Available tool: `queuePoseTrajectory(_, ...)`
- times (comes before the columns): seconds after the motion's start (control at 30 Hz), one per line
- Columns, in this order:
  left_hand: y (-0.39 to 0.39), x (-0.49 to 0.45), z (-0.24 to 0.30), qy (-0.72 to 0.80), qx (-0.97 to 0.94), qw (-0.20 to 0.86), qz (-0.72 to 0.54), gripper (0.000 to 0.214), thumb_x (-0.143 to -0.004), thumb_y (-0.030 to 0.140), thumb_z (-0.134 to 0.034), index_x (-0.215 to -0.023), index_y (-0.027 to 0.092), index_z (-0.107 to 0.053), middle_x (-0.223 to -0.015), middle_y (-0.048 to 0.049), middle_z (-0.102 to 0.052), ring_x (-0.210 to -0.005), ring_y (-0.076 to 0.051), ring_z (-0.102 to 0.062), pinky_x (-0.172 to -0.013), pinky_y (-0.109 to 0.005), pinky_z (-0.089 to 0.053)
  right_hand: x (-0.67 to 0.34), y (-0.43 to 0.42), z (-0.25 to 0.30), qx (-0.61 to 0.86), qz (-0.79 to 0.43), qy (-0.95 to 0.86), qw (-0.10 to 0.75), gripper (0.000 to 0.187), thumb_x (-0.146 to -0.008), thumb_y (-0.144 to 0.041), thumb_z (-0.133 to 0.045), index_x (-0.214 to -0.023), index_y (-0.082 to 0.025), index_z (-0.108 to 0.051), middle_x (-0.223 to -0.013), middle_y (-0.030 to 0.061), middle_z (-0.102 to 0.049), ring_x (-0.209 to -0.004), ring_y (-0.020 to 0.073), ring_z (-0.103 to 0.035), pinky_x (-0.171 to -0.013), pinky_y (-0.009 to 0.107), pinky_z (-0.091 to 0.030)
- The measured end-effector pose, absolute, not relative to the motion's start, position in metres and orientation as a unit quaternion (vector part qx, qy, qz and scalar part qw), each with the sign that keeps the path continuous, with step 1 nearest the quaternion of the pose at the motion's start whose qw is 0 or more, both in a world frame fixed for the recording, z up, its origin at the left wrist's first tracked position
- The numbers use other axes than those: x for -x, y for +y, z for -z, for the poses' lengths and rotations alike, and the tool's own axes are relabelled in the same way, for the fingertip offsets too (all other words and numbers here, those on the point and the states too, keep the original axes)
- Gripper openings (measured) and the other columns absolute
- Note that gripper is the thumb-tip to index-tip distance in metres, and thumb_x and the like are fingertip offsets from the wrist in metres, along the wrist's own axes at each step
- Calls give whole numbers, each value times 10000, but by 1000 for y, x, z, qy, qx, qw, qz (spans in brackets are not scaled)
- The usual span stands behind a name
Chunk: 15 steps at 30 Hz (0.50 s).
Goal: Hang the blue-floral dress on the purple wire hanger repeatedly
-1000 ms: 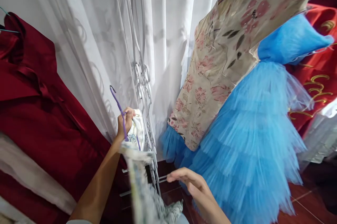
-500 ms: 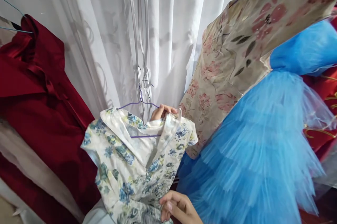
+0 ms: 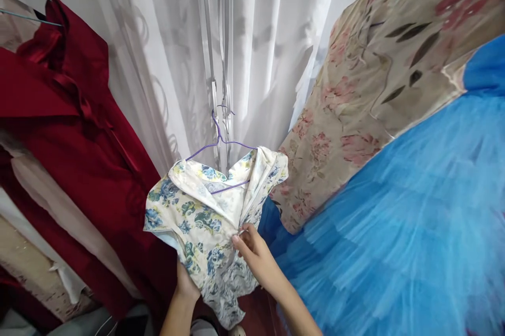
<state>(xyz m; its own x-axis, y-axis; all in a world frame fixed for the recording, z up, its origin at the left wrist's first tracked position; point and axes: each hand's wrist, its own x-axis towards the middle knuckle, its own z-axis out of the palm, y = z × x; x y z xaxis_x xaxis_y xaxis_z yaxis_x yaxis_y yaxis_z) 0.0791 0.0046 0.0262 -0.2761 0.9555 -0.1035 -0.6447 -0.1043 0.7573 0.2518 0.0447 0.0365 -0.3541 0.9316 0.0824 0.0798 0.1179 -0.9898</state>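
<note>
A small white dress with blue and green flowers hangs on a purple wire hanger, which is hooked on a white metal grille in front of the curtain. My right hand pinches the dress front near its middle opening. My left hand reaches under the lower left part of the dress and grips the cloth from behind; its fingers are mostly hidden.
A dark red satin garment hangs at the left on a light blue hanger. A beige floral dress over blue tulle layers fills the right. White sheer curtains hang behind. Red floor tiles show below.
The floral dress now hangs by its hanger on the grille. My left hand left the hanger and dropped to the dress's lower left; my right hand rose to its front.
</note>
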Motion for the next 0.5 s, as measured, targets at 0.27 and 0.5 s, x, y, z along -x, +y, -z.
queuePoseTrajectory(0.27,2,-58,-2,513,-144,437,-725,598,-682,335,-836,-1225,231,-608,-1184,-88,-683,-1183,-310,-616,-1003,-448,-501,-233,63,-40,425,-522,-645,360,331,-911,-467,-569,-728,-206,-480,-517,-17,-571,-464,130,-483,-491,249,-332)
queuePoseTrajectory(0.5,8,-44,23,604,-420,72,-674,348,-780,329,-731,-1087,232,-600,-1155,-97,-623,-1108,-283,-602,-986,-440,-478,-213,58,-22,438,-587,-558,390,264,-828,-436,-634,-769,-190,-558,-513,-3,-630,-419,119,-476,-449,243,-348)
